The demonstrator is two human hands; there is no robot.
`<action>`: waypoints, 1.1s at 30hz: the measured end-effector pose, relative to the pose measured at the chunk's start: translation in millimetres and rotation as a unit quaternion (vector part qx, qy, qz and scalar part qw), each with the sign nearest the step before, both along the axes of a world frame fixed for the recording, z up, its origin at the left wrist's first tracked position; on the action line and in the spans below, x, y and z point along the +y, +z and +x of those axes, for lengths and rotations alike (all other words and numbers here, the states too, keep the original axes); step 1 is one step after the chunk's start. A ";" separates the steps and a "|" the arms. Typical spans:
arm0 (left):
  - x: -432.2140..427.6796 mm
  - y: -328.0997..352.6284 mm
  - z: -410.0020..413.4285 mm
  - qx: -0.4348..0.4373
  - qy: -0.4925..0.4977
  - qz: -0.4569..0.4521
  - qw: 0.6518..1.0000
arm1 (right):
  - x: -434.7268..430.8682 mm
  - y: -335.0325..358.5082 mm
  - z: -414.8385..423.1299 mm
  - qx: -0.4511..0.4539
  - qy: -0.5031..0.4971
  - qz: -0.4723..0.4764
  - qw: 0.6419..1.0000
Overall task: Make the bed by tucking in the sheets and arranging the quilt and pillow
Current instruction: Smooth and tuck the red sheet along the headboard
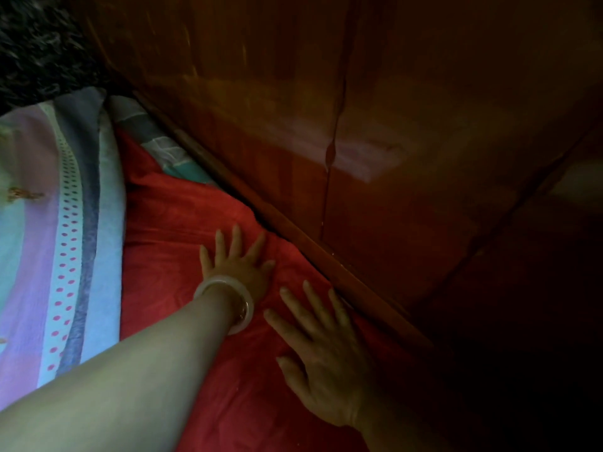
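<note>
Dim light, view down onto the bed's far edge. Far left: quilt (65,223), pastel bands of lilac, pale blue and grey with a strip of pink dots. It is soft, slightly puffed, and lies bunched in a long roll along the left of the bed, not yet spread. Above it, at the top left corner, is a dark fuzzy cloth (42,44), blurred and of unknown kind. Next right: red sheet (169,256), thin woven cloth with a faint sheen and fine creases, covering the mattress up to the bed's edge. A grey and teal checked cloth (156,141) is wedged at that edge further up; whether it is the pillow cannot be told. Left hand (236,267) lies palm down on the sheet near the edge, grip open, fingers spread and straight, holding nothing. A pale, smooth bangle (213,283) is on its wrist. Right hand (326,363) is just beside it and nearer the camera, also flat with the grip open, its fingertips touching or nearly touching the wooden rail (293,236). Right of the rail stands a glossy red-brown wooden panel (391,125), hard and reflective. Judged step: smoothing the sheet and tucking its border at this edge. The next move likely calls for sliding the fingers into the narrow gap by the rail and pushing the cloth down without dragging new creases. Quilt and pillow remain to be arranged.
</note>
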State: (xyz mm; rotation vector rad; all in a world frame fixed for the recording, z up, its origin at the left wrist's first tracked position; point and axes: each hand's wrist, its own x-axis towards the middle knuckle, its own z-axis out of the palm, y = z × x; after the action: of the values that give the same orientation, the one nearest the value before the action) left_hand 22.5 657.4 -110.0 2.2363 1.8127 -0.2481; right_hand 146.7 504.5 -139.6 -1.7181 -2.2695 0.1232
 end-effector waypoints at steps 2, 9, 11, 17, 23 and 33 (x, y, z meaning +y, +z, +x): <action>-3.0 1.2 8.5 -0.016 -0.053 -0.006 0.998 | -0.3 -1.3 0.2 0.006 -0.003 -0.001 1.000; -10.0 -2.0 -12.4 -0.030 0.017 0.088 0.996 | 0.1 -0.8 0.7 -0.001 -0.022 -0.014 1.000; -13.1 -1.3 -7.8 -0.027 -0.035 0.028 0.999 | 0.9 0.0 1.2 0.007 -0.021 -0.016 1.000; -50.0 24.0 -15.0 -0.273 -0.123 -0.024 0.954 | 0.2 -1.3 -0.4 -0.011 -0.019 0.001 1.000; -78.6 18.1 -48.6 -0.105 0.009 0.140 0.984 | 1.4 -2.7 1.9 -0.015 -0.013 0.004 1.000; -223.3 -27.1 -52.5 -0.048 0.031 0.062 0.996 | -1.2 -4.8 -0.6 -0.032 -0.020 0.008 0.999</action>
State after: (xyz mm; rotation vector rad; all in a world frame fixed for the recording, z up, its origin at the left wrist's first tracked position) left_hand -29.9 434.1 -137.1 2.2258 1.8911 -0.0169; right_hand 146.1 503.4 -144.4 -1.7836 -2.2732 0.0424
